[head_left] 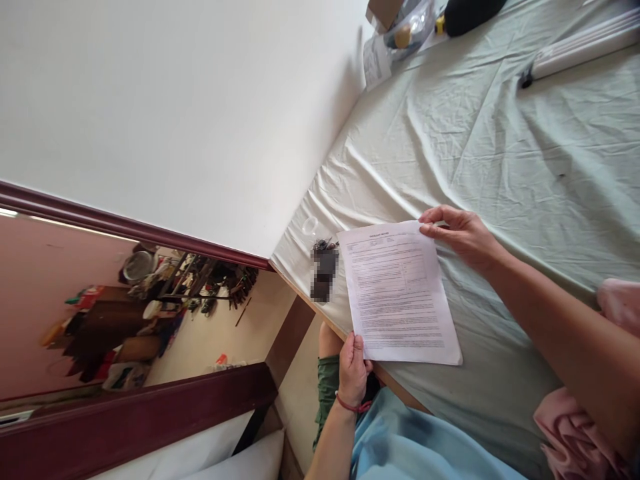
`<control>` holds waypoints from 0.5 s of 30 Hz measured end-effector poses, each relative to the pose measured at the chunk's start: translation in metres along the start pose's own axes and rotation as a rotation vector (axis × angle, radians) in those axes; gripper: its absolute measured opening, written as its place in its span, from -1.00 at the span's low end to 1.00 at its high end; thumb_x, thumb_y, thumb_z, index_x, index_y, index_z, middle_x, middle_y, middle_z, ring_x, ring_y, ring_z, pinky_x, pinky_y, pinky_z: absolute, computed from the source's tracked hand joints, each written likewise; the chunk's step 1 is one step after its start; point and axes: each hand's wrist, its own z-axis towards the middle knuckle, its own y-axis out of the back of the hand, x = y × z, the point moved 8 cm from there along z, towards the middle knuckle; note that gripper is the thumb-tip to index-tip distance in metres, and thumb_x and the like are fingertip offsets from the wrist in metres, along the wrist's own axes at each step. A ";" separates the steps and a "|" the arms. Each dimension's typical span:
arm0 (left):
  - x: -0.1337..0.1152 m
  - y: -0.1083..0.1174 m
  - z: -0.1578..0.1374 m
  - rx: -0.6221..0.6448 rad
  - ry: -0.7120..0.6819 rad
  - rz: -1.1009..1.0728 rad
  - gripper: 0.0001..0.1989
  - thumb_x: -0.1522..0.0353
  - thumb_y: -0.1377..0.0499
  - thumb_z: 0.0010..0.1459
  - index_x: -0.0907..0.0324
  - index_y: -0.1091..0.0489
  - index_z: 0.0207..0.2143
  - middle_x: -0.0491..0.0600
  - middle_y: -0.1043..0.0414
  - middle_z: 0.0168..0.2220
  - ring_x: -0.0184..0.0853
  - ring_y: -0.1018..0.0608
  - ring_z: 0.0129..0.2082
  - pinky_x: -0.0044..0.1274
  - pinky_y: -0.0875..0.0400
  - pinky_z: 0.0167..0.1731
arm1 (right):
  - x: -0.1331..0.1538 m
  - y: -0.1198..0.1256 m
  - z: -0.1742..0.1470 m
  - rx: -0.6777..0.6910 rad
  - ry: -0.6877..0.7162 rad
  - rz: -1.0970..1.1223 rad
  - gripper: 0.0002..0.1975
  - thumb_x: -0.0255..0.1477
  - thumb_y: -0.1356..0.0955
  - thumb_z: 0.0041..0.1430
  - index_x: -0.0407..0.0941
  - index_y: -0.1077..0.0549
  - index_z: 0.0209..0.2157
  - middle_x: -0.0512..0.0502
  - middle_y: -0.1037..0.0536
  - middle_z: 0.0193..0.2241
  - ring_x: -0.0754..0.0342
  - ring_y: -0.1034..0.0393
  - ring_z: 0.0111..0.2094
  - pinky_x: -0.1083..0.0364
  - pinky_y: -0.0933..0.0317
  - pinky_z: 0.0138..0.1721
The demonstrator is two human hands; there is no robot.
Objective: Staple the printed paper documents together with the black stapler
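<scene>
A stack of printed paper sheets (395, 300) is held tilted over the edge of a cloth-covered bed or table, its text too small to read. At its lower left corner, my left hand (354, 367) is closed, the thumb on top of the page. My right hand (460, 233) pinches the upper right corner between thumb and fingers. Just left of the sheets lies a dark, pixelated object (324, 270) with what look like keys at its top. Near it sits a small clear round piece (310, 225).
Wrinkled pale green cloth (480, 140) spreads beneath. A clear plastic bag (410, 30), a black item (470, 15) and a white tripod-like bar (585, 47) lie at the far side. Pink cloth (575, 427) is at the lower right. A doorway with a maroon frame (150, 407) opens at left.
</scene>
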 end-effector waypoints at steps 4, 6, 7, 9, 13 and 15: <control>-0.001 0.001 0.000 -0.004 0.005 -0.012 -0.20 -0.33 -0.35 -0.07 0.22 -0.42 -0.21 -0.26 -0.16 -0.55 -0.54 -0.20 -0.65 -0.62 -0.16 -0.69 | 0.007 -0.021 -0.006 0.268 -0.055 0.095 -0.60 -0.02 -0.56 0.07 -0.06 -0.54 -0.39 -0.18 -0.57 0.15 -0.16 -0.49 0.08 -0.20 -0.34 0.14; -0.004 0.001 -0.001 -0.003 0.005 -0.010 -0.21 -0.33 -0.35 -0.06 0.21 -0.41 -0.23 -0.26 -0.16 -0.55 -0.54 -0.20 -0.64 -0.62 -0.17 -0.67 | 0.010 -0.018 -0.004 0.262 0.015 -0.052 -0.64 -0.02 -0.55 0.09 -0.02 -0.59 -0.39 -0.14 -0.51 0.24 -0.22 -0.39 0.25 -0.27 -0.21 0.30; -0.005 0.000 -0.001 0.002 0.004 -0.007 -0.22 -0.33 -0.34 -0.06 0.20 -0.41 -0.24 -0.26 -0.16 -0.54 -0.54 -0.21 -0.64 -0.62 -0.18 -0.67 | 0.012 -0.014 -0.003 0.230 0.066 -0.128 -0.66 -0.02 -0.55 0.10 0.00 -0.60 -0.39 -0.11 -0.50 0.26 -0.24 -0.31 0.33 -0.29 -0.11 0.37; -0.005 -0.001 -0.001 0.009 -0.001 -0.004 -0.23 -0.33 -0.34 -0.06 0.19 -0.40 -0.27 -0.26 -0.16 -0.55 -0.54 -0.21 -0.64 -0.63 -0.17 -0.67 | 0.019 -0.006 0.000 0.169 0.161 -0.232 -0.70 -0.04 -0.55 0.11 0.03 -0.61 -0.42 -0.08 -0.53 0.23 -0.24 -0.20 0.41 -0.29 0.03 0.45; 0.000 0.001 0.001 -0.003 -0.020 -0.006 -0.25 -0.33 -0.33 -0.03 0.17 -0.41 -0.25 -0.26 -0.14 -0.60 -0.51 -0.20 -0.67 -0.60 -0.14 -0.69 | 0.033 -0.012 -0.005 0.314 0.102 -0.134 -0.68 -0.03 -0.54 0.13 0.01 -0.64 -0.35 -0.14 -0.66 0.00 -0.18 -0.49 0.16 -0.22 -0.25 0.29; 0.000 0.002 0.002 -0.001 -0.051 0.005 -0.32 -0.28 -0.32 0.04 0.16 -0.43 -0.26 -0.23 -0.16 -0.61 -0.48 -0.20 -0.67 -0.57 -0.15 -0.69 | 0.042 -0.030 -0.017 0.540 -0.003 0.007 -0.65 -0.03 -0.53 0.17 -0.05 -0.65 -0.31 -0.18 -0.70 -0.05 -0.13 -0.57 0.00 -0.16 -0.40 0.12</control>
